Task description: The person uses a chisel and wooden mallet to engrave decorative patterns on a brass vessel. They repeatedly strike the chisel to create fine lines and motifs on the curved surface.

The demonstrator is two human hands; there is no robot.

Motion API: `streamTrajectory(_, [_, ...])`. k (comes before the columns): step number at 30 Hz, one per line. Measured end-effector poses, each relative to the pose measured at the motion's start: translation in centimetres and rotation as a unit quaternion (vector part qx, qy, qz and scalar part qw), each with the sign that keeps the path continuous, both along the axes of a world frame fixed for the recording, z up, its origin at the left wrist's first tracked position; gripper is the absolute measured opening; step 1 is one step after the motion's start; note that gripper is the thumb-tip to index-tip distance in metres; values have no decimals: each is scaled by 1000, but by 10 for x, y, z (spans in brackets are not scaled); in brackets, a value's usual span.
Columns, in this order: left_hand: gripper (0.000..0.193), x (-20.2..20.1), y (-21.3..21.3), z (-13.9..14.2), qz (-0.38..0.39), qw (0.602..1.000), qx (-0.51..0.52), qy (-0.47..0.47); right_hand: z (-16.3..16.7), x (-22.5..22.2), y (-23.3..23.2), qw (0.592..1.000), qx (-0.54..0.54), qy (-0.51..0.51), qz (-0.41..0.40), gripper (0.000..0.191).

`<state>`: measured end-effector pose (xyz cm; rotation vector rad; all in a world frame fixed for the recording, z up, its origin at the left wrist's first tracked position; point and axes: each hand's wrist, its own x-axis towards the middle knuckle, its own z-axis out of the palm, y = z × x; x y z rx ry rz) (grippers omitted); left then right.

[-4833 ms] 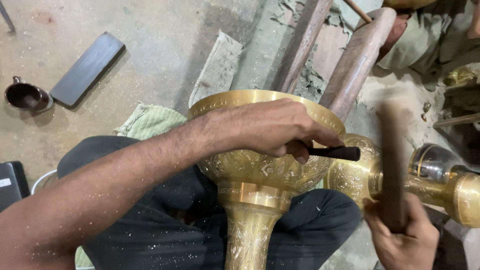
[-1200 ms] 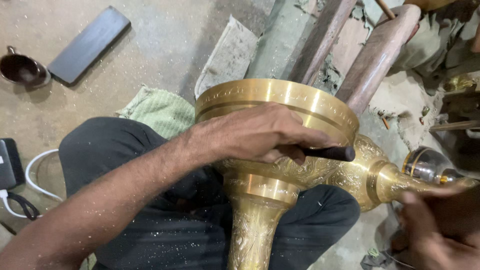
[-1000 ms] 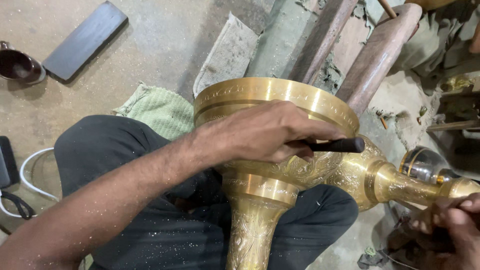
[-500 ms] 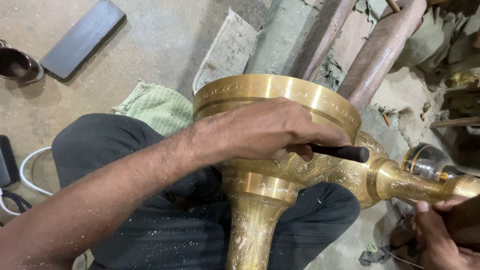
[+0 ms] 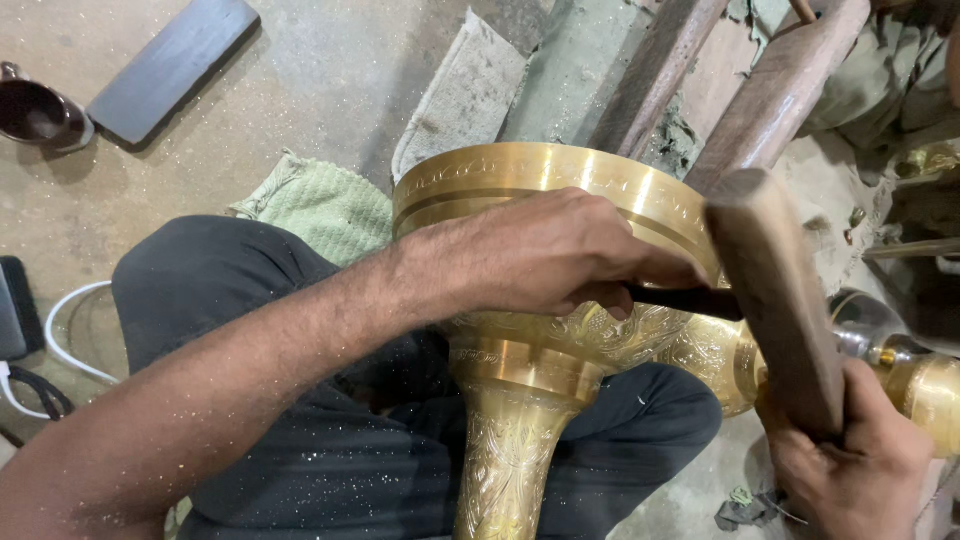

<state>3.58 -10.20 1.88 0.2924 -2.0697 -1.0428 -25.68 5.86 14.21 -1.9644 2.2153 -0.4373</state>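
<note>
A large engraved brass vessel (image 5: 530,350) with a wide bowl and a flared stem lies across my lap. My left hand (image 5: 555,255) rests over the bowl's side and grips a dark chisel (image 5: 690,300) whose tip is pressed to the engraved band. My right hand (image 5: 850,460) at the lower right is closed around a wooden mallet (image 5: 775,290), held upright with its head just right of the chisel's end. A second brass piece (image 5: 910,375) lies behind the bowl on the right.
A green cloth (image 5: 320,205) lies under the bowl's left side. On the floor are a dark flat slab (image 5: 170,65), a small dark cup (image 5: 35,110), a white cable (image 5: 65,335) and two wooden beams (image 5: 720,90). Another person's clothing shows at the top right.
My right hand, low and empty-looking at the right edge a moment ago, now holds the wooden mallet raised beside the chisel. My left hand has kept the chisel on the bowl.
</note>
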Motion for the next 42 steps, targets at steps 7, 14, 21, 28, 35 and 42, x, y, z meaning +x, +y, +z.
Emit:
streamTrajectory(7, [43,10,1,-2,-18,1000,13,-12,8,24,-8,997,10,-70,26,31])
streamTrajectory(14, [51,11,1,-6,-1,1000,-23,-3,3,38,-8,998,-6,-55,-28,17])
streamTrajectory(21, [52,10,9,-7,18,998,26,52,12,33,-6,982,-106,-153,-25,16])
streamTrajectory(28, [54,5,7,-5,24,999,17,-17,13,22,0,994,-52,-94,-37,16])
streamTrajectory(35, [48,11,8,-6,21,1000,15,-1,13,9,-9,995,-10,-78,64,30])
streamTrajectory(42, [47,15,10,-10,26,1000,-1,11,13,22,-11,999,7,8,39,35])
